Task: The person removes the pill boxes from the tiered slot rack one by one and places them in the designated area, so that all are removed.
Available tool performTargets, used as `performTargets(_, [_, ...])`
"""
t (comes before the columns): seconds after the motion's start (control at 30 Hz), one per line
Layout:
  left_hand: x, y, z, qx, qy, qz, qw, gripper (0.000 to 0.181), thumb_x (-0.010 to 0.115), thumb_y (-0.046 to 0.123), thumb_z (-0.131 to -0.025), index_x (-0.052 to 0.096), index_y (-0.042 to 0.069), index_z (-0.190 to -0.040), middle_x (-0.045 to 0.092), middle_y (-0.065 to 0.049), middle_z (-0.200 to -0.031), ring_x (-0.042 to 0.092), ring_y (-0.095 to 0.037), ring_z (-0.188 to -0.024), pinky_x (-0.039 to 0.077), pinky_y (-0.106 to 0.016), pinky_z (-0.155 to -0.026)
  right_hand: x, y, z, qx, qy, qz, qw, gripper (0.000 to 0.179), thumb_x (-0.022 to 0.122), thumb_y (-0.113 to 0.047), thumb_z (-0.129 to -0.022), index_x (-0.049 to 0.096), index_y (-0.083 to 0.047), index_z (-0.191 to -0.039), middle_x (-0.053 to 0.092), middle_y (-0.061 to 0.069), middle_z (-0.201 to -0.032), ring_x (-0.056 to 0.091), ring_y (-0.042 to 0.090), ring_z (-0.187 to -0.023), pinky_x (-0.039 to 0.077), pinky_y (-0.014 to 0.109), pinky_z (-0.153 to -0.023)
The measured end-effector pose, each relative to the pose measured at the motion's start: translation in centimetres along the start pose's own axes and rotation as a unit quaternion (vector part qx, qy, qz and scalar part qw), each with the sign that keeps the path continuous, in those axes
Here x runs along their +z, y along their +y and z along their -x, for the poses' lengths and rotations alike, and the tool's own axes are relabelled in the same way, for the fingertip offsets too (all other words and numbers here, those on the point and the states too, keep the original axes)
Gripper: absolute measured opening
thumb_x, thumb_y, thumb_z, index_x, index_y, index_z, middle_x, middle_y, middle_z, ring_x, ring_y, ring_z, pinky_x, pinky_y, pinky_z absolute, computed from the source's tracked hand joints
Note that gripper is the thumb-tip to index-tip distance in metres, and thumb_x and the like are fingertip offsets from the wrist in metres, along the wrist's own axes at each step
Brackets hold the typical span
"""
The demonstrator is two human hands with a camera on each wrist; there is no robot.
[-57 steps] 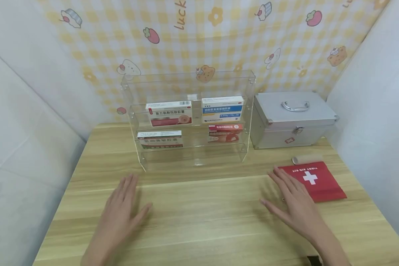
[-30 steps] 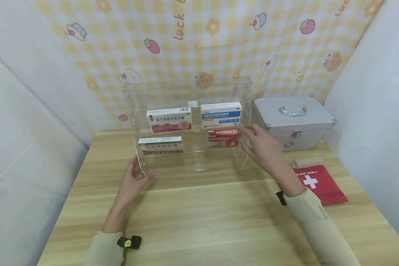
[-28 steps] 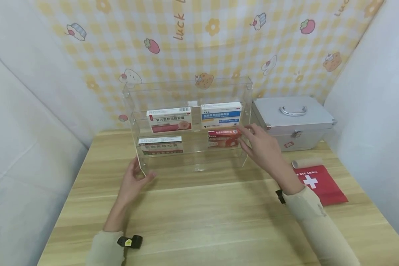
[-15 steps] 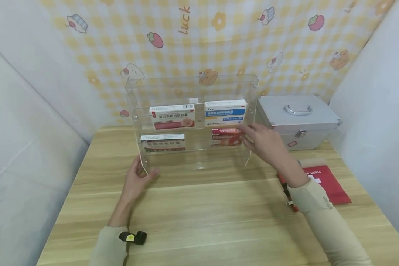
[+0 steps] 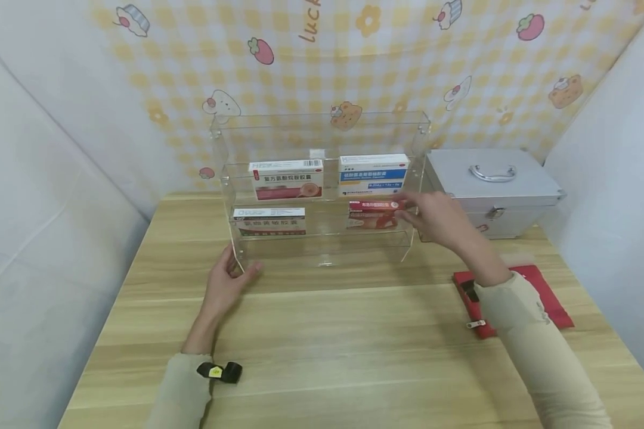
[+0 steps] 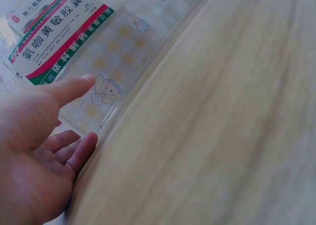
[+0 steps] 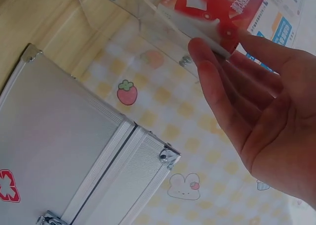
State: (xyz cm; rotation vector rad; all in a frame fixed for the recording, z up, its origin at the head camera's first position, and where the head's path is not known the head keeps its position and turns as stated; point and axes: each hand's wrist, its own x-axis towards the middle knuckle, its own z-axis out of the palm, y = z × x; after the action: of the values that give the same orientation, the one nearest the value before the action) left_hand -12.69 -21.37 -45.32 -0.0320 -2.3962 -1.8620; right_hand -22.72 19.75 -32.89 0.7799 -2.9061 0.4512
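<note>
A clear acrylic display rack (image 5: 322, 263) stands on the table with medicine boxes on two tiers. At its lower left corner my left hand (image 5: 226, 286) holds the side panel, thumb in front and fingers on the outer side. My right hand (image 5: 434, 217) pinches the right end of a red medicine box (image 5: 372, 216) on the lower right tier. In the right wrist view the thumb lies on the box's printed front, with fingers behind its end. A green-and-red medicine box (image 6: 59, 37) sits nearest the left hand, on the lower left tier.
The upper tier carries a white-and-red box (image 5: 287, 180) and a blue-and-white box (image 5: 372, 174). Right of the rack stands a silver metal case (image 5: 488, 185), lid down. A red first aid pouch (image 5: 547, 292) lies beneath the right forearm. A checked cloth (image 5: 166, 59) hangs behind.
Both hands have moved forward from above the table, the left to the rack's corner and the right to the red box. Over the last half second the view shifts but the hands stay there.
</note>
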Motion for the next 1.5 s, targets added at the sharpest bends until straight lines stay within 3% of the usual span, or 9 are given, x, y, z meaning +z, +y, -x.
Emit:
performTargets(0.17, [-0.1, 0.0, 0.0, 0.004, 0.0, -0.014, 0.9999, 0.078, 0.074, 0.012, -0.089, 0.03, 0.007, -0.153, 0.039, -0.025, -0.148, 0.043, -0.039, -0.131, 0.05, -0.018, -0.08, -0.5, 0.0, -0.2, 0.022, -0.021, -0.021, 0.9993, 0.031, 0.07, -0.017, -0.093, 0.067, -0.009, -0.122, 0.073, 0.013, -0.104, 0.069, 0.025, -0.075, 0.052, 0.039, -0.058])
performTargets(0.37, [0.0, 0.2, 0.2, 0.005, 0.001, -0.024, 0.9997, 0.076, 0.073, 0.013, -0.09, 0.031, 0.007, -0.153, 0.04, -0.026, -0.147, 0.049, -0.04, -0.125, 0.052, -0.018, -0.076, -0.7, 0.1, -0.3, 0.033, -0.039, -0.037, 0.998, 0.032, 0.07, -0.017, -0.092, 0.067, -0.01, -0.124, 0.072, 0.012, -0.106, 0.07, 0.028, -0.085, 0.054, 0.044, -0.069])
performTargets(0.57, [-0.1, 0.5, 0.3, 0.004, 0.006, -0.045, 0.999, 0.076, 0.074, 0.017, -0.09, 0.032, 0.01, -0.153, 0.042, -0.024, -0.146, 0.062, -0.035, -0.1, 0.053, -0.022, -0.067, -0.7, 0.4, -0.5, 0.029, -0.036, -0.052, 0.9976, 0.034, 0.072, -0.018, -0.091, 0.067, -0.01, -0.124, 0.072, 0.011, -0.108, 0.069, 0.029, -0.091, 0.055, 0.046, -0.074])
performTargets(0.8, [-0.1, 0.7, 0.3, 0.008, 0.007, -0.055, 0.9985, 0.076, 0.073, 0.017, -0.091, 0.031, 0.01, -0.153, 0.043, -0.024, -0.145, 0.063, -0.034, -0.093, 0.053, -0.024, -0.065, -0.5, 1.0, -0.6, 0.015, -0.013, -0.081, 0.9965, 0.031, 0.073, -0.013, -0.09, 0.07, -0.012, -0.12, 0.073, 0.01, -0.105, 0.071, 0.024, -0.08, 0.055, 0.043, -0.072])
performTargets(1.03, [0.0, 0.7, 0.3, 0.012, 0.007, -0.053, 0.9985, 0.075, 0.073, 0.017, -0.091, 0.032, 0.01, -0.153, 0.043, -0.023, -0.146, 0.062, -0.033, -0.099, 0.053, -0.022, -0.066, -0.7, 1.4, -0.5, 0.049, -0.014, -0.14, 0.9889, 0.029, 0.073, -0.013, -0.09, 0.071, -0.014, -0.119, 0.073, 0.009, -0.102, 0.068, 0.014, -0.062, 0.053, 0.031, -0.053])
performTargets(1.23, [0.1, 0.7, 0.3, 0.015, 0.008, -0.052, 0.9985, 0.074, 0.072, 0.016, -0.091, 0.032, 0.009, -0.153, 0.044, -0.023, -0.145, 0.06, -0.035, -0.108, 0.052, -0.021, -0.067, -1.1, 1.3, -0.6, 0.057, 0.001, -0.147, 0.9876, 0.028, 0.075, -0.016, -0.088, 0.073, -0.013, -0.116, 0.073, 0.008, -0.101, 0.067, 0.014, -0.062, 0.053, 0.03, -0.05])
performTargets(1.5, [0.0, 0.5, 0.5, 0.009, 0.009, -0.052, 0.9986, 0.074, 0.072, 0.017, -0.091, 0.031, 0.01, -0.153, 0.043, -0.024, -0.145, 0.061, -0.035, -0.104, 0.052, -0.021, -0.067, -1.8, 1.3, -0.6, 0.061, 0.01, -0.174, 0.9827, 0.027, 0.075, -0.019, -0.089, 0.073, -0.011, -0.115, 0.073, 0.009, -0.1, 0.068, 0.016, -0.067, 0.054, 0.031, -0.052])
